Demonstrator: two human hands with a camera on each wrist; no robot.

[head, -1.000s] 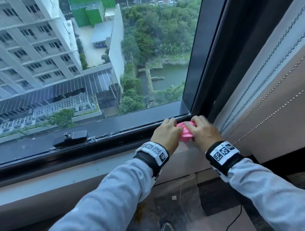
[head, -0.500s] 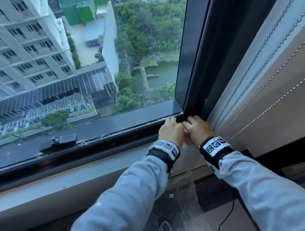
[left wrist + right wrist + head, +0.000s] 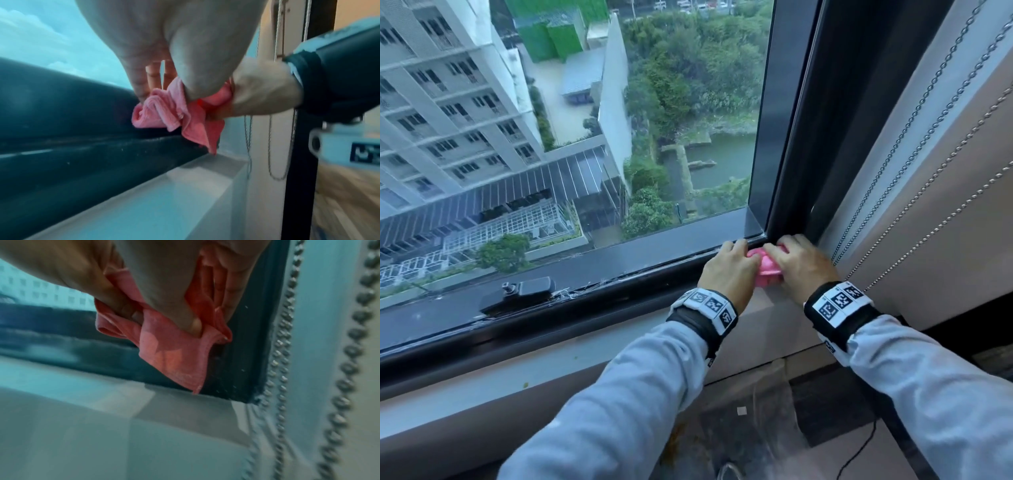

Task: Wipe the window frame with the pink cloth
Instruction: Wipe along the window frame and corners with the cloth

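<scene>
A crumpled pink cloth [image 3: 765, 269], gripped between left hand [image 3: 729, 270] and right hand [image 3: 803, 263], is pressed into the dark window frame's [image 3: 619, 284] far right bottom corner, the unwiped rail extending leftward.

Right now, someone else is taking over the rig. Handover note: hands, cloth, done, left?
Left hand: grips the pink cloth from the left side.
Right hand: pinches the same cloth from the right.
Cloth: bunched between both hands at the lower right corner of the window frame, one loose corner hanging down.
Done: cannot tell how much is wiped; specks show on the dark frame in the wrist views.
Left: probably the bottom rail toward the black latch and the upright side.
</scene>
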